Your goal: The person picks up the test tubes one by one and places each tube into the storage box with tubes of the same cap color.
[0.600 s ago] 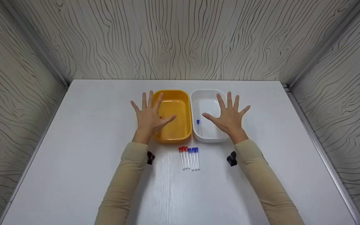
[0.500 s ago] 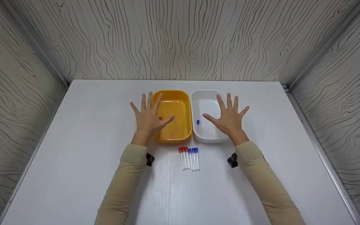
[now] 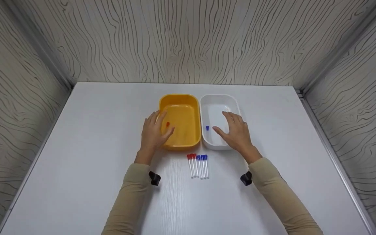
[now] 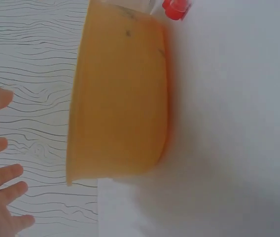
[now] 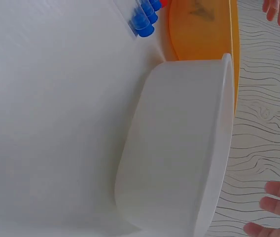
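My left hand [image 3: 151,134] hovers over the left side of a yellow-orange tray [image 3: 184,120], fingers loosely bent and holding nothing. Over the right side of the white tray [image 3: 217,107] is my right hand [image 3: 238,134], thumb apart from the fingers, also holding nothing. A red cap [image 3: 168,124] shows inside the orange tray; the rest of that item is hard to make out. Inside the white tray lies a clear tube with a blue cap [image 3: 207,128]. In front of the trays, red-capped tubes [image 3: 193,166] and blue-capped tubes [image 3: 203,167] lie side by side in a row.
The two trays stand side by side on a white table [image 3: 93,156]. A wood-grain patterned panel [image 3: 181,42] rises behind the table, with similar panels at left and right. A black wrist camera [image 3: 154,178] sticks out at the left sleeve, and another [image 3: 246,178] at the right.
Both hands have drawn back toward the person, and their widely spread fingers have relaxed into a loose bend. The red cap in the orange tray is now more visible. Trays and tubes stay put.
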The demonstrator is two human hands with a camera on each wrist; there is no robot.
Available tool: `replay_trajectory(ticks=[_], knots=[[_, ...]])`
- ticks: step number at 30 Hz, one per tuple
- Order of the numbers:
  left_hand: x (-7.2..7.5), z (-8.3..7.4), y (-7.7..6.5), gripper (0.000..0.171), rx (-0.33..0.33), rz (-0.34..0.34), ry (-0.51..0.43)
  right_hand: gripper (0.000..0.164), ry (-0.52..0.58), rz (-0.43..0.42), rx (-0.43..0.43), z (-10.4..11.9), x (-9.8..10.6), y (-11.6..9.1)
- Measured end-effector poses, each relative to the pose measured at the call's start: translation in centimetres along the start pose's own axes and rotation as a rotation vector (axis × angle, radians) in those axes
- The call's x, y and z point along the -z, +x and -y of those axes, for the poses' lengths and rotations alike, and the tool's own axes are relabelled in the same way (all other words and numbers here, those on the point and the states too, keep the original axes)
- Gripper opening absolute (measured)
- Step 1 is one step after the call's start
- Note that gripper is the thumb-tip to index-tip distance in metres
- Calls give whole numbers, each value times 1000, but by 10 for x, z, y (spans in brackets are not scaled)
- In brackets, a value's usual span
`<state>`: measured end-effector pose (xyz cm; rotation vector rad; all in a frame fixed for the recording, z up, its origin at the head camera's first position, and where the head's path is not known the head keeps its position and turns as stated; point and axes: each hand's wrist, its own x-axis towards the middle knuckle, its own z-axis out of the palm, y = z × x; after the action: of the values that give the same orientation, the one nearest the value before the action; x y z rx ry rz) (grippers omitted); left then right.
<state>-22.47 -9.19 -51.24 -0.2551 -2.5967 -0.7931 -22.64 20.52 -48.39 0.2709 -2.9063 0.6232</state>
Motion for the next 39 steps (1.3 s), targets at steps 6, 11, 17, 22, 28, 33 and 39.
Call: replay_trajectory(ticks=[6, 11, 17, 22, 28, 33, 39], knots=[[-8, 13, -13, 61, 71, 47, -179, 61, 96, -12, 83, 1, -6, -15], [-12, 25, -23, 67, 189, 142, -305, 56, 149, 2, 139, 5, -9, -28], [-18, 39, -31, 75, 285, 225, -500, 50, 165, -58, 249, 6, -16, -41], [-23, 48, -37, 81, 354, 282, -650, 48, 200, -80, 374, 6, -22, -50], [-30, 53, -40, 85, 422, 312, -759, 50, 233, -7, 469, 8, -30, -61], [-33, 54, -40, 84, 445, 311, -822, 53, 246, 67, 505, 11, -36, -67], [-32, 57, -40, 84, 402, 323, -865, 60, 236, 163, 520, 13, -42, -73]])
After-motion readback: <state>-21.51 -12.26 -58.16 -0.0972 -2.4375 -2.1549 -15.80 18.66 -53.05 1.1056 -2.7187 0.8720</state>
